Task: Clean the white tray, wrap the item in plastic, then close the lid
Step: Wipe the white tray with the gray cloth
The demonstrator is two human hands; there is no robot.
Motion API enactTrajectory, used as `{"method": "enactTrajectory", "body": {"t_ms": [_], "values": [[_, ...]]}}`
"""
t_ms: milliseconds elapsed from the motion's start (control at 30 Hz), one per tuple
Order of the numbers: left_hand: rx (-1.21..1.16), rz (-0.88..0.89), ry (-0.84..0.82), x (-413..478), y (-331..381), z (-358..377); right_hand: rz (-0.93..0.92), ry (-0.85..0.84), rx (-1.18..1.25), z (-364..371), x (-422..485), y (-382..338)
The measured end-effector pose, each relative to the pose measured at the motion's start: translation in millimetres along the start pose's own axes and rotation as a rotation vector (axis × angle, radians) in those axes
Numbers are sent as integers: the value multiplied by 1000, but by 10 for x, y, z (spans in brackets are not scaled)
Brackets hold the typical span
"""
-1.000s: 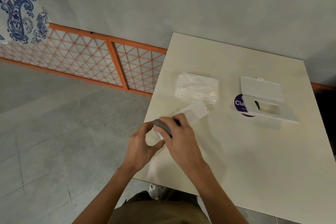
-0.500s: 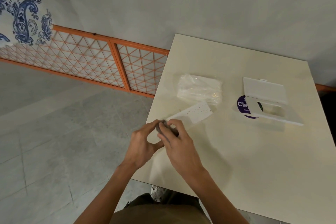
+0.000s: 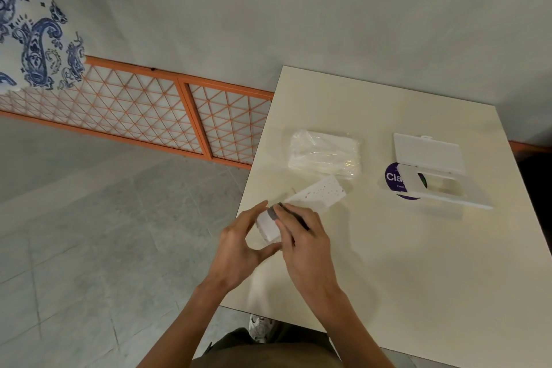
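Observation:
A long white tray (image 3: 316, 195) dotted with small holes lies slantwise at the table's left edge. My left hand (image 3: 242, 248) grips its near end. My right hand (image 3: 304, 243) presses a small grey cleaning pad (image 3: 273, 212) onto the tray's top at that same end. A crumpled clear plastic wrap (image 3: 325, 154) lies just beyond the tray. To the right stands a white box (image 3: 448, 191) with its hinged lid (image 3: 428, 152) open, resting on a purple round label (image 3: 392, 178).
The cream table (image 3: 403, 263) has its left edge right under my hands and its front edge near my waist. Grey tiled floor lies to the left, with an orange lattice panel (image 3: 143, 110) along the wall. My shoe (image 3: 260, 327) shows below the table.
The grey pad in my right hand has slid a little along the tray's near end. My left hand has shifted its grip, baring more of the tray's white end.

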State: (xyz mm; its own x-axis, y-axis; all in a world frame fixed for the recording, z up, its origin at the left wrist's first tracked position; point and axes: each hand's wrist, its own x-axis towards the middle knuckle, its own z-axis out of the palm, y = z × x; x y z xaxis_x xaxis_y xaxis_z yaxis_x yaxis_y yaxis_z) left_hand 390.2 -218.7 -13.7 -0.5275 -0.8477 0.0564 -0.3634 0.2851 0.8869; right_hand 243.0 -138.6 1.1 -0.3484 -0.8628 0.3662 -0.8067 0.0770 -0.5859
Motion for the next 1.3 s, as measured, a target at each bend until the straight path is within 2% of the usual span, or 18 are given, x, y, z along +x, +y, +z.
{"method": "enactTrajectory", "body": {"t_ms": [167,233,333,400,500,567,733,867,933,1100,1233,1300], "values": [[-3,-16,33,-3,-59,41,-110,-139,-54,169,-64,-101],[48,3,50,8,-58,42,-107,-103,-69,112,-14,36],[83,1,49,10,-49,49,-13,15,-133,35,124,259],[74,-2,46,13,-35,44,47,31,-174,100,116,218],[50,7,22,9,14,16,-71,-105,-186,210,-96,38],[64,19,11,-7,22,2,-136,-130,-177,166,-121,95],[96,-8,19,-13,-38,8,63,-13,-236,89,117,269],[72,15,1,-6,15,2,-108,-130,-215,202,-94,87],[86,28,-12,2,5,-4,-158,-115,-208,132,-54,164],[107,3,1,20,-43,26,56,-21,-236,93,147,296],[79,23,-10,31,12,28,-110,-123,-199,210,-95,70],[91,30,-10,33,3,26,-127,-110,-194,136,-31,160]]}}
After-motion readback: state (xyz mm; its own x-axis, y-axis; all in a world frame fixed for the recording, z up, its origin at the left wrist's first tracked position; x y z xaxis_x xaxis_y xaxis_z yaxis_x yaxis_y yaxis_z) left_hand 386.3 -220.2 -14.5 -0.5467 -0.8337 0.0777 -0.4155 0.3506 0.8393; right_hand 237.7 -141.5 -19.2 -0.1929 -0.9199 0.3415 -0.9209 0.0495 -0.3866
